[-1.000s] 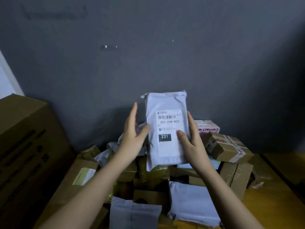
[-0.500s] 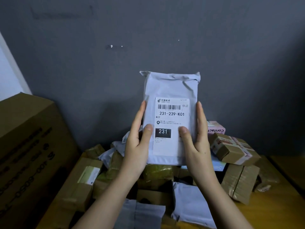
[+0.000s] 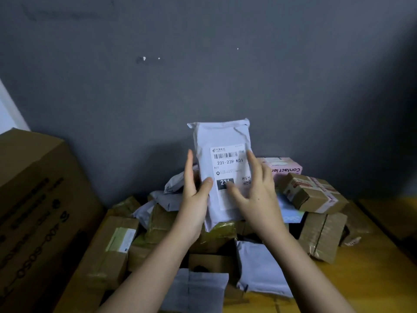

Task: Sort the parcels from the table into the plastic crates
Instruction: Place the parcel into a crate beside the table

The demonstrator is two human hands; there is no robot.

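White poly mailer (image 3: 222,141) held upright above the heap of parcels, label facing the camera and reading 231-239-K01, with a black block below showing 231 partly hidden. Gripped along its left edge by the left hand (image 3: 195,195): thumb pressed on the front near the label's lower left corner, the other fingers (image 3: 188,168) straight up along the side and back. Right hand (image 3: 255,193) in front of the label's right half, blurred, fingers spread and relaxed; cannot tell whether touching the mailer or just off it. Directly beneath, olive-brown taped boxes (image 3: 220,231) stacked on the yellow wooden desk (image 3: 361,285). More grey-white poly bags around them: one (image 3: 259,269) lying flat below the right forearm, another (image 3: 198,290) nearest the camera between the two forearms, several crumpled ones (image 3: 162,202) left of the left hand. To the right, a small brown box with red-printed tape (image 3: 313,192) tilted on top of the heap, a pink box (image 3: 285,166) marked "Contact le…" upside down behind it, a taller taped carton (image 3: 322,236) lower down. To the left, a flat brown carton with a pale label (image 3: 112,249), and beyond it a large cardboard box (image 3: 38,199) with dark printing along its side. Dark grey wall (image 3: 203,64) behind everything
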